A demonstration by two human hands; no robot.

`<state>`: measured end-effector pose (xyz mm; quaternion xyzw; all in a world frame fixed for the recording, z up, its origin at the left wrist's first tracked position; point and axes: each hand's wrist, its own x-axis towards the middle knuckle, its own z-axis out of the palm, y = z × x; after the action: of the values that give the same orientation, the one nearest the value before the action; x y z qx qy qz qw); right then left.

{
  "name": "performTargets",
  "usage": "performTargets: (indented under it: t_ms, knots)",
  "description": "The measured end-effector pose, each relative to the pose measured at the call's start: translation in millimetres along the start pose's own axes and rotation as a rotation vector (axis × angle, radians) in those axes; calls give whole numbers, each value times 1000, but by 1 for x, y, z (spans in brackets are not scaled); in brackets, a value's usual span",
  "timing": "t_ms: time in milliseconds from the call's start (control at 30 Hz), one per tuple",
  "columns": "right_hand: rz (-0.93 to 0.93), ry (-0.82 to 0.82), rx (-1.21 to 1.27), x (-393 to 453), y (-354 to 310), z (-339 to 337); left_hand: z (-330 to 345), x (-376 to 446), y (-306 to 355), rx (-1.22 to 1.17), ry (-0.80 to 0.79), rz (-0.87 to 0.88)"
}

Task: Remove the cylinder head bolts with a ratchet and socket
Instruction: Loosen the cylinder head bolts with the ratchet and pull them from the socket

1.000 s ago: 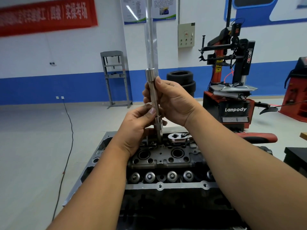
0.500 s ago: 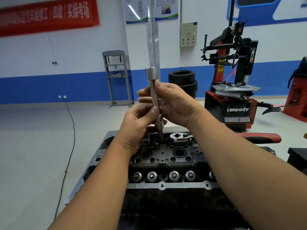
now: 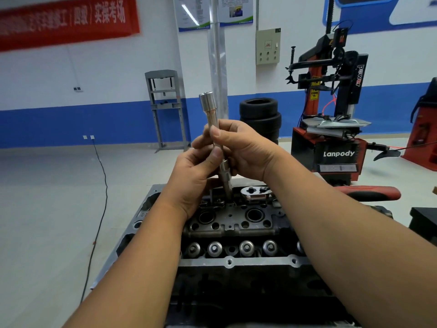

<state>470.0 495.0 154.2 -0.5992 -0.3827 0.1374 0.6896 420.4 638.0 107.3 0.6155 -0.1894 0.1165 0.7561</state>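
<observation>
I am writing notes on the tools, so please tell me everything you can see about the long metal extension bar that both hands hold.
The extension bar is a slim rod of shiny, chrome-like metal with a wider cylindrical end at the top. It leans slightly, top toward the left. Lower down a thicker socket-like piece sits on it, and its tip reaches the cylinder head. The left hand pinches it at mid-length; the right hand holds it from the other side. The ratchet lies apart, on the head.

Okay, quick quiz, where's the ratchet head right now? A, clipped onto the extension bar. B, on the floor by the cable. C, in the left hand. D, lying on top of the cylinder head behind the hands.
D: the ratchet head lies on the cylinder head, while both hands pinch the extension bar, its top end bare.
</observation>
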Motion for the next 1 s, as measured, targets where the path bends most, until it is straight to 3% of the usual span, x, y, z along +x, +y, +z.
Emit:
performTargets:
  t_ms: [267, 467, 633, 1000]
  knots:
    - [-10, -17, 87, -3, -2, -4, -1, 2, -1, -25, -46, -49]
    - [-13, 10, 65, 1, 1, 0, -2, 4, -4, 19, 8, 28]
    - [-36, 27, 123, -1, 1, -4, -3, 5, -5, -40, -57, -27]
    - [-41, 33, 150, 1, 6, -6, -3, 5, -8, 38, -43, 40]
